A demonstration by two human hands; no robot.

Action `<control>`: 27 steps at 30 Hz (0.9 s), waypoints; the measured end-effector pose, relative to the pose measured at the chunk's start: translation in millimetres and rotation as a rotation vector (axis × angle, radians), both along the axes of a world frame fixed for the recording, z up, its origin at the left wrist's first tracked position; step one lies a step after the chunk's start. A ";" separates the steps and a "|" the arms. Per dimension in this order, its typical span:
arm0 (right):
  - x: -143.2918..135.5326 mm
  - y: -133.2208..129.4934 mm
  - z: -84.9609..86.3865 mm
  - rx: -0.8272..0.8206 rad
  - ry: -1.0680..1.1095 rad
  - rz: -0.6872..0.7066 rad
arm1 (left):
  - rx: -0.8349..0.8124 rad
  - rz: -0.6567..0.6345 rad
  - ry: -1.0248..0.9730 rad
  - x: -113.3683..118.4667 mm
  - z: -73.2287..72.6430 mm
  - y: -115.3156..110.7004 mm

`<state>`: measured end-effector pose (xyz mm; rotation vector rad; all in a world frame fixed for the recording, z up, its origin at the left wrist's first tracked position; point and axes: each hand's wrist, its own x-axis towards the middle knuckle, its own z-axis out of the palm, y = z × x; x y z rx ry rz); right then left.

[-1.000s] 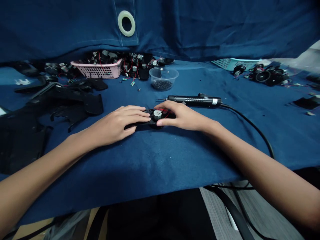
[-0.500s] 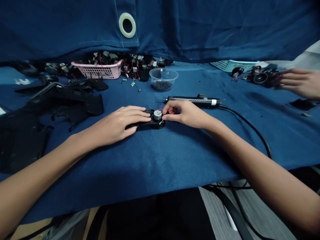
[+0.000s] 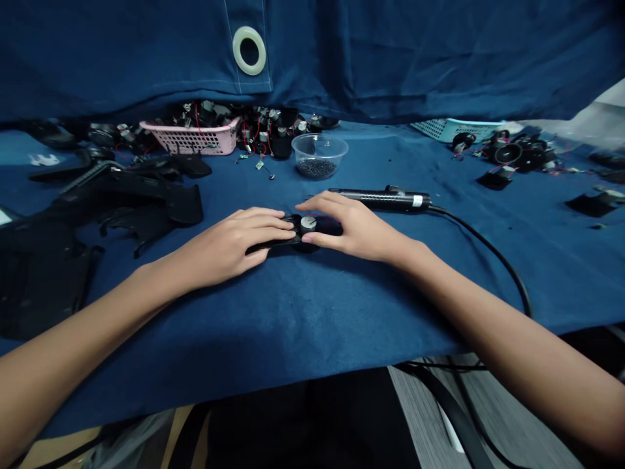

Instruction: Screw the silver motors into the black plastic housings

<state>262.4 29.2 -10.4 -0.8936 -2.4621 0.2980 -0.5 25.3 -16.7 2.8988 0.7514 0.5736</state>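
A narrow black plastic part (image 3: 291,220) lies on the blue cloth, with a round silver motor (image 3: 308,224) near its right end. My left hand (image 3: 239,240) is closed over the part's left portion, fingers together on top and thumb along the near side. Around the motor's right side curves my right hand (image 3: 354,228), thumb and fingers spread apart, its thumb tip close to the motor's near edge. A thin red wire shows between those fingers. Behind my right hand lies a black electric screwdriver (image 3: 400,199), its tip partly hidden.
A clear bowl of small dark screws (image 3: 319,156) stands behind the hands. Further back are a pink basket (image 3: 198,139) and a teal basket (image 3: 454,129). Black plastic parts (image 3: 151,202) cover the left, with wired parts (image 3: 525,153) at the right.
My right hand has opened from its pinch on the red wire and spread around the motor. The other person's hand at the right has left the view. My left hand is unmoved.
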 end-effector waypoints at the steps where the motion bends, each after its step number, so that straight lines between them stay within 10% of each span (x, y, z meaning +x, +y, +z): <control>1: -1.6 0.2 -0.8 -0.008 0.005 0.025 | 0.002 -0.001 0.000 0.0 0.0 0.1; 15: -2.9 11.6 -4.0 -0.182 0.097 -0.001 | 0.308 -0.047 0.067 6.9 -9.1 -6.6; 27: 0.9 8.0 -6.2 -0.127 -0.056 -0.001 | 0.234 -0.047 0.078 5.4 -6.0 -3.3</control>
